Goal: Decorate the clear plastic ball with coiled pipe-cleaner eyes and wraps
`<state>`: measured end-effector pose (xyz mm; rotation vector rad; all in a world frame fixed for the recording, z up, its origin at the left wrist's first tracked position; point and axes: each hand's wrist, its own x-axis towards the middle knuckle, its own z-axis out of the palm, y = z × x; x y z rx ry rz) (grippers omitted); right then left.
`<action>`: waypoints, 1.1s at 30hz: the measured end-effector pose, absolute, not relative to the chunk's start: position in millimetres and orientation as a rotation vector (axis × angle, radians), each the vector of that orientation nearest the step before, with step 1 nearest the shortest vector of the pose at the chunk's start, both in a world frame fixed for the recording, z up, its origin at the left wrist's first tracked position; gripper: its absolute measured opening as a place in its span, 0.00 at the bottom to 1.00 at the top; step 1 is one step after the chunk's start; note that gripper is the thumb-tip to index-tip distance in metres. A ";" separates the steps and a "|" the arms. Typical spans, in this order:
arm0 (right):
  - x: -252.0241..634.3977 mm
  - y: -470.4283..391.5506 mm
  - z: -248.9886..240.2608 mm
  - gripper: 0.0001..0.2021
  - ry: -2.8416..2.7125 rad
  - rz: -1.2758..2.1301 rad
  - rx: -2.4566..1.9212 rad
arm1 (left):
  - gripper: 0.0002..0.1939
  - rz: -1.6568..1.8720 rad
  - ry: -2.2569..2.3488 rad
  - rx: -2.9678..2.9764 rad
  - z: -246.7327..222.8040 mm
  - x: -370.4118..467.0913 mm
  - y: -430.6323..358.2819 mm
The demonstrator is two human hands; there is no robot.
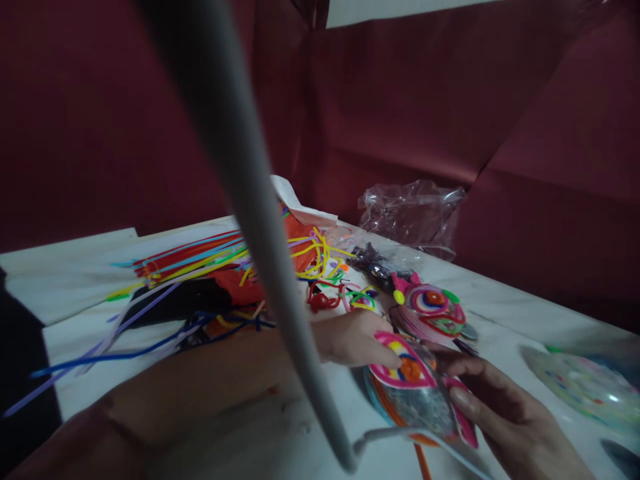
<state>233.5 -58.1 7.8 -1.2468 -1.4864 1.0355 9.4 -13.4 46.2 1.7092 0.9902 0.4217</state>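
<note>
Coloured pipe cleaners [187, 253]: they are lying in a loose, many-coloured heap, on the far side of the left forearm.
Left hand [355, 339]: it is reaching over the edge of the round craft piece [425, 408], one digit resting on the pink-edged eye shape [423, 379]; whether it is gripping or only pressing, I cannot tell.
Possible trouble: if the eye shape is not yet sticking well, a sideways push of this digit could be shifting or creasing it; the pale cord [395, 432], which is crossing near the lower rim, could be catching if it is really touching.
Look of the craft piece: it is sitting between the two hands on the white table [515, 317], showing a greyish, shiny middle and blue and orange bands along the rim; the eye shape is carrying yellow, blue and a fuzzy orange centre.
Right hand [505, 407]: its fingers are curving loosely, the thumb touching a pink strip [467, 423] at the right edge; a firm grip I cannot confirm.
Glossy speckled disc [585, 390]: it is lying apart, further right.
</note>
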 end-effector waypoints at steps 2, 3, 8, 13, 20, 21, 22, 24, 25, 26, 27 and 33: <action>228.8 -61.5 9.8 0.14 -1.486 1.039 -1.273 | 0.06 0.430 1.025 1.758 47.0 9.6 -14.8; 225.7 -63.6 11.4 0.14 -1.479 1.040 -1.284 | 0.05 0.436 1.028 1.764 46.7 9.8 -15.2; 212.8 -68.9 20.4 0.15 -1.400 1.036 -1.280 | 0.04 0.470 0.998 1.760 42.6 9.9 -14.9; 213.5 -65.6 27.4 0.15 -1.487 1.098 -1.310 | 0.04 0.441 1.006 1.771 40.6 8.4 -13.4; 216.2 -66.3 24.0 0.17 -1.464 1.072 -1.302 | 0.05 0.416 0.998 1.776 42.4 8.3 -14.8; 218.5 -65.4 23.1 0.17 -1.506 1.090 -1.319 | 0.04 0.413 0.986 1.767 42.9 8.5 -15.6; 221.1 -64.5 22.6 0.17 -1.549 1.105 -1.338 | 0.04 0.409 0.981 1.760 43.6 8.8 -16.4; 224.9 -63.1 22.6 0.16 -1.610 1.103 -1.364 | 0.04 0.413 0.983 1.757 44.9 9.2 -18.2; 225.8 -62.8 23.2 0.16 -1.624 1.090 -1.367 | 0.05 0.417 0.985 1.762 45.5 9.4 -19.1; 225.8 -62.9 24.1 0.16 -1.632 1.081 -1.368 | 0.05 0.419 0.984 1.766 46.1 9.6 -19.9; 225.2 -63.1 25.1 0.16 -1.632 1.073 -1.367 | 0.05 0.420 0.980 1.764 46.6 9.8 -20.7; 222.7 -61.3 25.5 0.15 -1.573 1.100 -1.346 | 0.04 0.440 1.024 1.735 47.3 11.1 -21.8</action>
